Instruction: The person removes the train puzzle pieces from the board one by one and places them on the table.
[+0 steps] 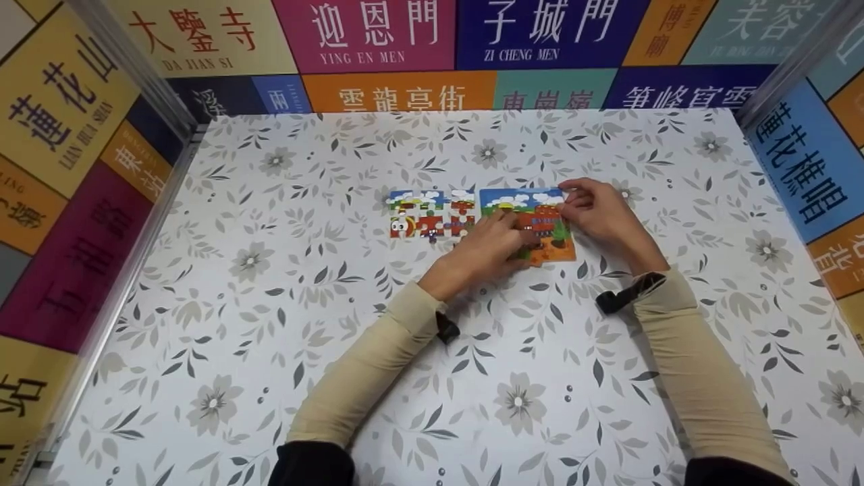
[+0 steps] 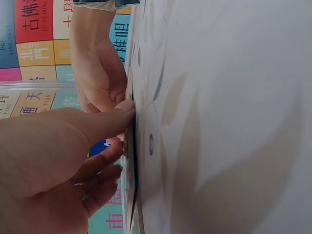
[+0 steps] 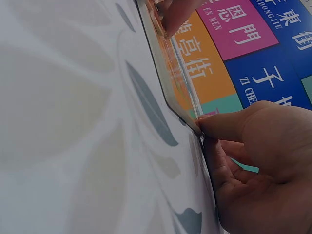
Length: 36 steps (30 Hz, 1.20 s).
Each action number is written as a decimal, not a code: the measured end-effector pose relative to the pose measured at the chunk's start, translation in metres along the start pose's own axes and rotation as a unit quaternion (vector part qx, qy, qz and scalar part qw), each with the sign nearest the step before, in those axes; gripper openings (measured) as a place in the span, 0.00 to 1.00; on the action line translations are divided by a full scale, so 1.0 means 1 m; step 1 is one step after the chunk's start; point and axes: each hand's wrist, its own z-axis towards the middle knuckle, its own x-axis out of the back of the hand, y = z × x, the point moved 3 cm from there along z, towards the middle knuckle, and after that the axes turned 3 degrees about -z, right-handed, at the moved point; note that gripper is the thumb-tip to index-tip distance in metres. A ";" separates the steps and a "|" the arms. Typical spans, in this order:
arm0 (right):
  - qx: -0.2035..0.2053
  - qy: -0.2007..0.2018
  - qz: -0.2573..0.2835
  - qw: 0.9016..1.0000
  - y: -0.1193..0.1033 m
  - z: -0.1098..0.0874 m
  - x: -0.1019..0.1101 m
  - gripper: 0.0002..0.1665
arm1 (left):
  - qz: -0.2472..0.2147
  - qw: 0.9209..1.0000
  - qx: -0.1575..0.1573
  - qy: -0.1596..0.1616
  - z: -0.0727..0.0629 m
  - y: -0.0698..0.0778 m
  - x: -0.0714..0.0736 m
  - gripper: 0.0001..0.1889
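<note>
A picture jigsaw puzzle [image 1: 560, 250] in a thin flat board lies on the patterned table, with blue sky, clouds, a red train and orange ground. My left hand [image 1: 496, 239] reaches over its left part. In the left wrist view the left thumb [image 2: 126, 108] is at the board's edge and the other fingertips are bent onto its face. My right hand [image 1: 597, 209] pinches the far right corner, thumb and forefinger at the rim. The right wrist view shows the right thumb [image 3: 219, 126] against the board's corner. The left hand covers part of the picture.
Left of the board lie several loose jigsaw pieces [image 1: 416, 216], some showing a white face with eyes. More pieces [image 1: 462, 202] sit right beside the board's left edge. Colourful lettered panels [image 1: 398, 34] stand behind the table [image 1: 202, 304] and along both sides.
</note>
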 end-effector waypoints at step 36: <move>0.002 -0.003 0.008 1.000 0.002 0.000 0.000 0.29 | -0.108 0.986 0.014 0.125 -0.065 -0.074 0.062 0.22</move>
